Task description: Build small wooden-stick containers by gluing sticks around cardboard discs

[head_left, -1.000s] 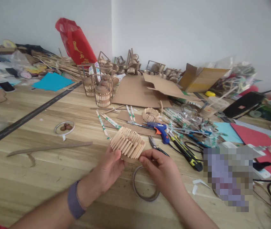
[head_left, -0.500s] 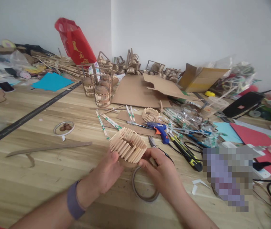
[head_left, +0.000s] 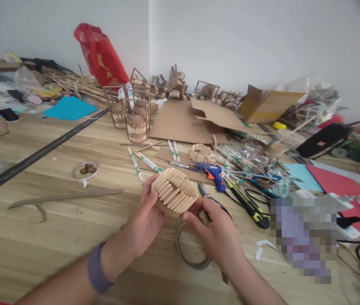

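Note:
A small round basket of upright wooden sticks on a cardboard base (head_left: 176,191) is held up above the wooden table (head_left: 53,220) in both my hands. My left hand (head_left: 143,220) grips its left side with the thumb along the sticks. My right hand (head_left: 213,228) pinches its lower right edge. A purple band sits on my left wrist. Under my hands lies a ring of tape (head_left: 192,252). A similar smaller stick ring (head_left: 200,152) lies farther back on a cardboard piece.
A blue glue gun (head_left: 214,174), small scissors (head_left: 205,192), a yellow-black cutter (head_left: 248,203), wrapped sticks and plastic wrappers crowd the right. Finished stick baskets (head_left: 135,125), flat cardboard (head_left: 186,120) and a red bag (head_left: 101,55) stand behind. A tape ring (head_left: 85,169) and a cardboard strip (head_left: 65,197) lie left.
The basket has been turned and tilted in my hands, moving slightly right and up. My left thumb has shifted up along its side, and my right fingers have moved under its lower edge.

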`<state>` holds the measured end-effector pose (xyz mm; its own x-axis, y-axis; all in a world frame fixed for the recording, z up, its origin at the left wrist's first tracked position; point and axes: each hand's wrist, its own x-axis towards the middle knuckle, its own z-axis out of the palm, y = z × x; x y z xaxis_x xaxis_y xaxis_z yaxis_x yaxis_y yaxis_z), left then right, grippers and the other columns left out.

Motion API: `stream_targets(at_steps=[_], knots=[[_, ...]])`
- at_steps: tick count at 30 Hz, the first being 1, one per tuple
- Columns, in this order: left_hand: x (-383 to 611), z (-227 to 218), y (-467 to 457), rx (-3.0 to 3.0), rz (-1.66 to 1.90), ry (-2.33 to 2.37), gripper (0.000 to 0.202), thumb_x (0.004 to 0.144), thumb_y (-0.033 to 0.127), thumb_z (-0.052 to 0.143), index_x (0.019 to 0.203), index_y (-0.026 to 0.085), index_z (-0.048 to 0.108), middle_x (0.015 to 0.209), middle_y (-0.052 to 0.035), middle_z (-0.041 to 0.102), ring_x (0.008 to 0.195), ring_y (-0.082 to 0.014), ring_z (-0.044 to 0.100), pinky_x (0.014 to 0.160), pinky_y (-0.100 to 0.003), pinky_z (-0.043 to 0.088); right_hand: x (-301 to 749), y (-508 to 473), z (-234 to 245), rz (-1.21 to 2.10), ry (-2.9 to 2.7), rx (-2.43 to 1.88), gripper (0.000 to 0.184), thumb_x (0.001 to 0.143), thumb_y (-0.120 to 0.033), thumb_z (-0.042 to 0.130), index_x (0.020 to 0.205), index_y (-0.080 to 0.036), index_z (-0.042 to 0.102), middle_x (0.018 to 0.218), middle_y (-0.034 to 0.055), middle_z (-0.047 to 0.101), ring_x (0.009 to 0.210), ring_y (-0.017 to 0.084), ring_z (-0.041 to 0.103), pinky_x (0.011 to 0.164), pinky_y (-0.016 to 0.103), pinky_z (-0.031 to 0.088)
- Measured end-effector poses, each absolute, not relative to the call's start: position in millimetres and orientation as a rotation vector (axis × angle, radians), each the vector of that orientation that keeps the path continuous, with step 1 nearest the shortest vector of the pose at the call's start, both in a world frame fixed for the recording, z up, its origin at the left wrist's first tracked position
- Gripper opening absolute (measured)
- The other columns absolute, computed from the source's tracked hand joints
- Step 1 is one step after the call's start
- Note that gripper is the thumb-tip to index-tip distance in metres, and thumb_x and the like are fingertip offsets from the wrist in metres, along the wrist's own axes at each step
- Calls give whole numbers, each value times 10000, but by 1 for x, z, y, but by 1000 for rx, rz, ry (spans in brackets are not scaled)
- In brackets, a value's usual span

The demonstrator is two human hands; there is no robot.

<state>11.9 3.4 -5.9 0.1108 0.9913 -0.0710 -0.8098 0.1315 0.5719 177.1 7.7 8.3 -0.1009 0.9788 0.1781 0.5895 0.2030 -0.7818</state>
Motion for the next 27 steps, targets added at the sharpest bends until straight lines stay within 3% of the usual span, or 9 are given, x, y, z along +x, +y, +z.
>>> stream_targets(at_steps=[12, 17, 20, 22, 27], knots=[[11, -1, 4, 391, 1386, 596, 342, 796, 405, 774, 1087, 288, 637, 1136, 14, 683, 993, -178, 639, 757, -265, 536, 174, 6, 3, 605, -1807, -1438, 345, 794, -550, 633, 702, -217, 628, 690, 41, 671, 728, 238, 594, 671, 330, 432], [12, -7, 0, 586, 1379, 552, 660, 706, 597, 786, 1238, 277, 564, 1212, -53, 653, 1079, -264, 618, 834, -344, 521, 171, 3, 3, 537, -1825, -1400, 396, 812, -596, 616, 692, -219, 614, 642, 31, 650, 671, 218, 590, 610, 304, 427], [12, -11, -3, 700, 1390, 568, 813, 618, 412, 908, 1308, 288, 497, 1224, -61, 641, 1101, -275, 606, 873, -354, 501, 170, 2, 4, 516, -1822, -1371, 407, 823, -600, 611, 676, -221, 605, 634, 31, 651, 662, 210, 592, 592, 295, 428], [12, -11, -2, 698, 1400, 598, 811, 604, 295, 918, 1298, 285, 498, 1210, -49, 645, 1127, -271, 595, 901, -345, 486, 171, 1, 4, 516, -1835, -1341, 373, 830, -564, 623, 685, -221, 618, 641, 32, 660, 676, 211, 603, 606, 296, 439], [7, -5, 6, 661, 1411, 568, 631, 652, 311, 877, 1198, 245, 566, 1137, -47, 684, 1121, -278, 612, 970, -381, 469, 173, 2, 1, 634, -1840, -1305, 189, 829, -393, 647, 867, -213, 688, 751, 39, 712, 733, 214, 636, 678, 319, 480]])
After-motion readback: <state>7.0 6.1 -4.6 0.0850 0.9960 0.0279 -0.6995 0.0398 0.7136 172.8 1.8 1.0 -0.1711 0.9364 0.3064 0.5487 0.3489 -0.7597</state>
